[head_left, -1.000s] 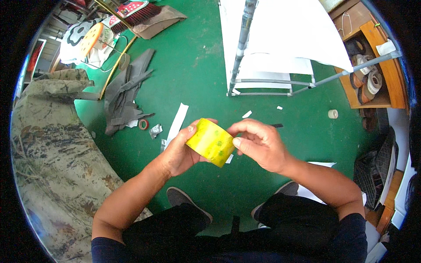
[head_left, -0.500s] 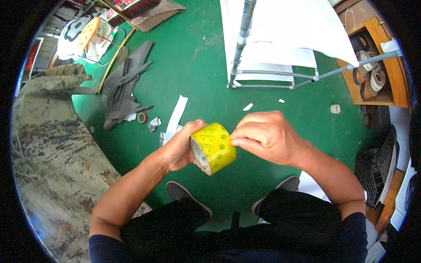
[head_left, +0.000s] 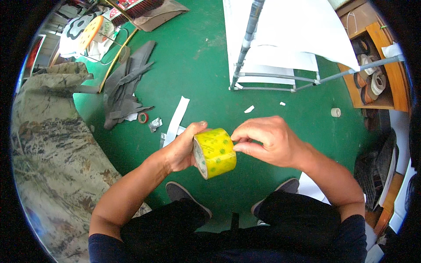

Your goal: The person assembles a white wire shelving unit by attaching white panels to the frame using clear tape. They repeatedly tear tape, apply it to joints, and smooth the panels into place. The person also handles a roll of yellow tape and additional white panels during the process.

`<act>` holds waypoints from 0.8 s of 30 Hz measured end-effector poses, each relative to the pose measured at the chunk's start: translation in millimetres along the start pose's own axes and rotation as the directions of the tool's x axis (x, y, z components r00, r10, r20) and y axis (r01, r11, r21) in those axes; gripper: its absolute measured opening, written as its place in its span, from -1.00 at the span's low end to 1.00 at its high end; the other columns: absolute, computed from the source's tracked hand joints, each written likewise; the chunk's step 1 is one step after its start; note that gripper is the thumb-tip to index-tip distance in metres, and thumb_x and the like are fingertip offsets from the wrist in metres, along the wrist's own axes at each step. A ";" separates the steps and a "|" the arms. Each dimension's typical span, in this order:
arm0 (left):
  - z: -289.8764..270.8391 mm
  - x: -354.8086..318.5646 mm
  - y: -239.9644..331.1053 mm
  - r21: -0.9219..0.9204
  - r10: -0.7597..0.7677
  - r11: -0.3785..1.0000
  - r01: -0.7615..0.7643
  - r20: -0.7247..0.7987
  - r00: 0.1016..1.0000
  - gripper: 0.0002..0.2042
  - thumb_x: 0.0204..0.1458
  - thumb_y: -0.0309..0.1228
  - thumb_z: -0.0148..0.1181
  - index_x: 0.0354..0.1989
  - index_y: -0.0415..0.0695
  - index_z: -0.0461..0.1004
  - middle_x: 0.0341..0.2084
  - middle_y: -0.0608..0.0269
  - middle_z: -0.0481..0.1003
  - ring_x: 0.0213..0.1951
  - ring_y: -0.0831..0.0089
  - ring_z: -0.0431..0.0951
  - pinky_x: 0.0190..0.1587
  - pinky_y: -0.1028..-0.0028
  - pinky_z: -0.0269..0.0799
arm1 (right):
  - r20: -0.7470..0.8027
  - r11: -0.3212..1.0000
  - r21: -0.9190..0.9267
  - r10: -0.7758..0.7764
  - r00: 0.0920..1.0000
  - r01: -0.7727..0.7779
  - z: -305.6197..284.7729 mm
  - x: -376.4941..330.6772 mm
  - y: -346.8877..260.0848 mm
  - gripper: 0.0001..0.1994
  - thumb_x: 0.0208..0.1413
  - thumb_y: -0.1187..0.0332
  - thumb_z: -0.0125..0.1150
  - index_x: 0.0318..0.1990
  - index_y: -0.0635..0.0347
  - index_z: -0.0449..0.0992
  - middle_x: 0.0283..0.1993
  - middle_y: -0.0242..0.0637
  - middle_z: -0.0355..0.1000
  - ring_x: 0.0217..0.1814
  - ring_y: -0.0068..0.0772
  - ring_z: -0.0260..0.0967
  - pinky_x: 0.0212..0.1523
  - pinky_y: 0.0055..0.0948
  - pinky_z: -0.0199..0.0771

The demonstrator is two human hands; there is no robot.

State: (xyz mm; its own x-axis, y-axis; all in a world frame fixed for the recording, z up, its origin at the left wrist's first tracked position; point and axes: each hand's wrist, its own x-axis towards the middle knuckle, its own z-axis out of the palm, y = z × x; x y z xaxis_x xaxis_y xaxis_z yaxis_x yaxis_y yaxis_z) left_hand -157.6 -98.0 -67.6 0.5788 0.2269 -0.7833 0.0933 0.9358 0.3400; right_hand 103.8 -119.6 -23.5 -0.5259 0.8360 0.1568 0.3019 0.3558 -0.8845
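In front of my body I hold a wide roll of yellow packing tape (head_left: 218, 153) with green print. My left hand (head_left: 184, 147) is closed round its left side, the thumb on top and the other fingers hidden behind the roll. The roll tilts, showing its pale cardboard core on the left. My right hand (head_left: 267, 140) is at the roll's right edge, fingers curled, with forefinger and thumb tips touching the tape. Whether a loose tape end is between these fingertips cannot be made out.
Grey pipe frame (head_left: 247, 39) with white sheets (head_left: 302, 26) stands ahead right. Wooden shoe shelf (head_left: 397, 74) is at far right. On the green floor lie grey scraps (head_left: 127, 87), a white strip (head_left: 177, 118), a red tape roll (head_left: 143, 117) and a pale roll (head_left: 336, 112). Camouflage cloth (head_left: 66, 158) hangs left.
The tape roll has turned slightly and sits a little lower. My right thumb and forefinger have moved slightly apart at its edge. My left hand keeps its hold.
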 end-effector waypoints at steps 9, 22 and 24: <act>-0.3 1.3 -5.4 0.008 -0.089 0.996 0.088 0.020 0.996 -0.22 0.22 0.27 -0.18 0.32 -0.18 0.33 0.16 0.00 0.48 0.16 0.10 0.53 0.18 0.03 0.44 | 0.059 0.983 -0.059 -0.169 0.984 0.172 3.3 -2.7 2.6 -0.87 -0.01 0.49 0.46 -0.31 0.25 0.63 -0.27 -0.19 0.60 -0.32 -0.23 0.59 -0.32 -0.35 0.61; -5.6 10.5 -18.4 -0.013 -0.157 0.987 0.157 0.039 0.987 -0.18 0.19 0.33 -0.22 0.36 -0.14 0.30 0.17 -0.03 0.48 0.12 0.07 0.55 0.11 -0.07 0.44 | 0.092 0.971 -0.118 -0.196 0.976 0.206 13.0 -7.7 10.6 -0.90 0.12 0.43 0.33 -0.32 0.27 0.56 -0.33 -0.15 0.54 -0.31 -0.07 0.55 -0.28 -0.21 0.60; -7.5 9.0 -14.2 -0.014 -0.187 0.982 0.189 0.087 0.979 -0.16 0.18 0.35 -0.24 0.36 -0.15 0.30 0.15 -0.05 0.48 0.10 0.03 0.55 0.06 -0.10 0.47 | 0.087 0.969 -0.120 -0.209 0.974 0.218 12.0 -8.1 12.0 -0.89 0.11 0.42 0.33 -0.31 0.26 0.56 -0.31 -0.17 0.54 -0.30 -0.09 0.55 -0.27 -0.22 0.61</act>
State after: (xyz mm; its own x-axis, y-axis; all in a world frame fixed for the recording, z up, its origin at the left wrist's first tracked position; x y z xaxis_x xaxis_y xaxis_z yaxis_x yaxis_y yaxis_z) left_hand -159.9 -107.2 -83.4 0.6197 0.0238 -0.7845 0.1895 0.9654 0.1789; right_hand 102.1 -127.1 -40.6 -0.6443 0.7038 0.2992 0.2727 0.5770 -0.7699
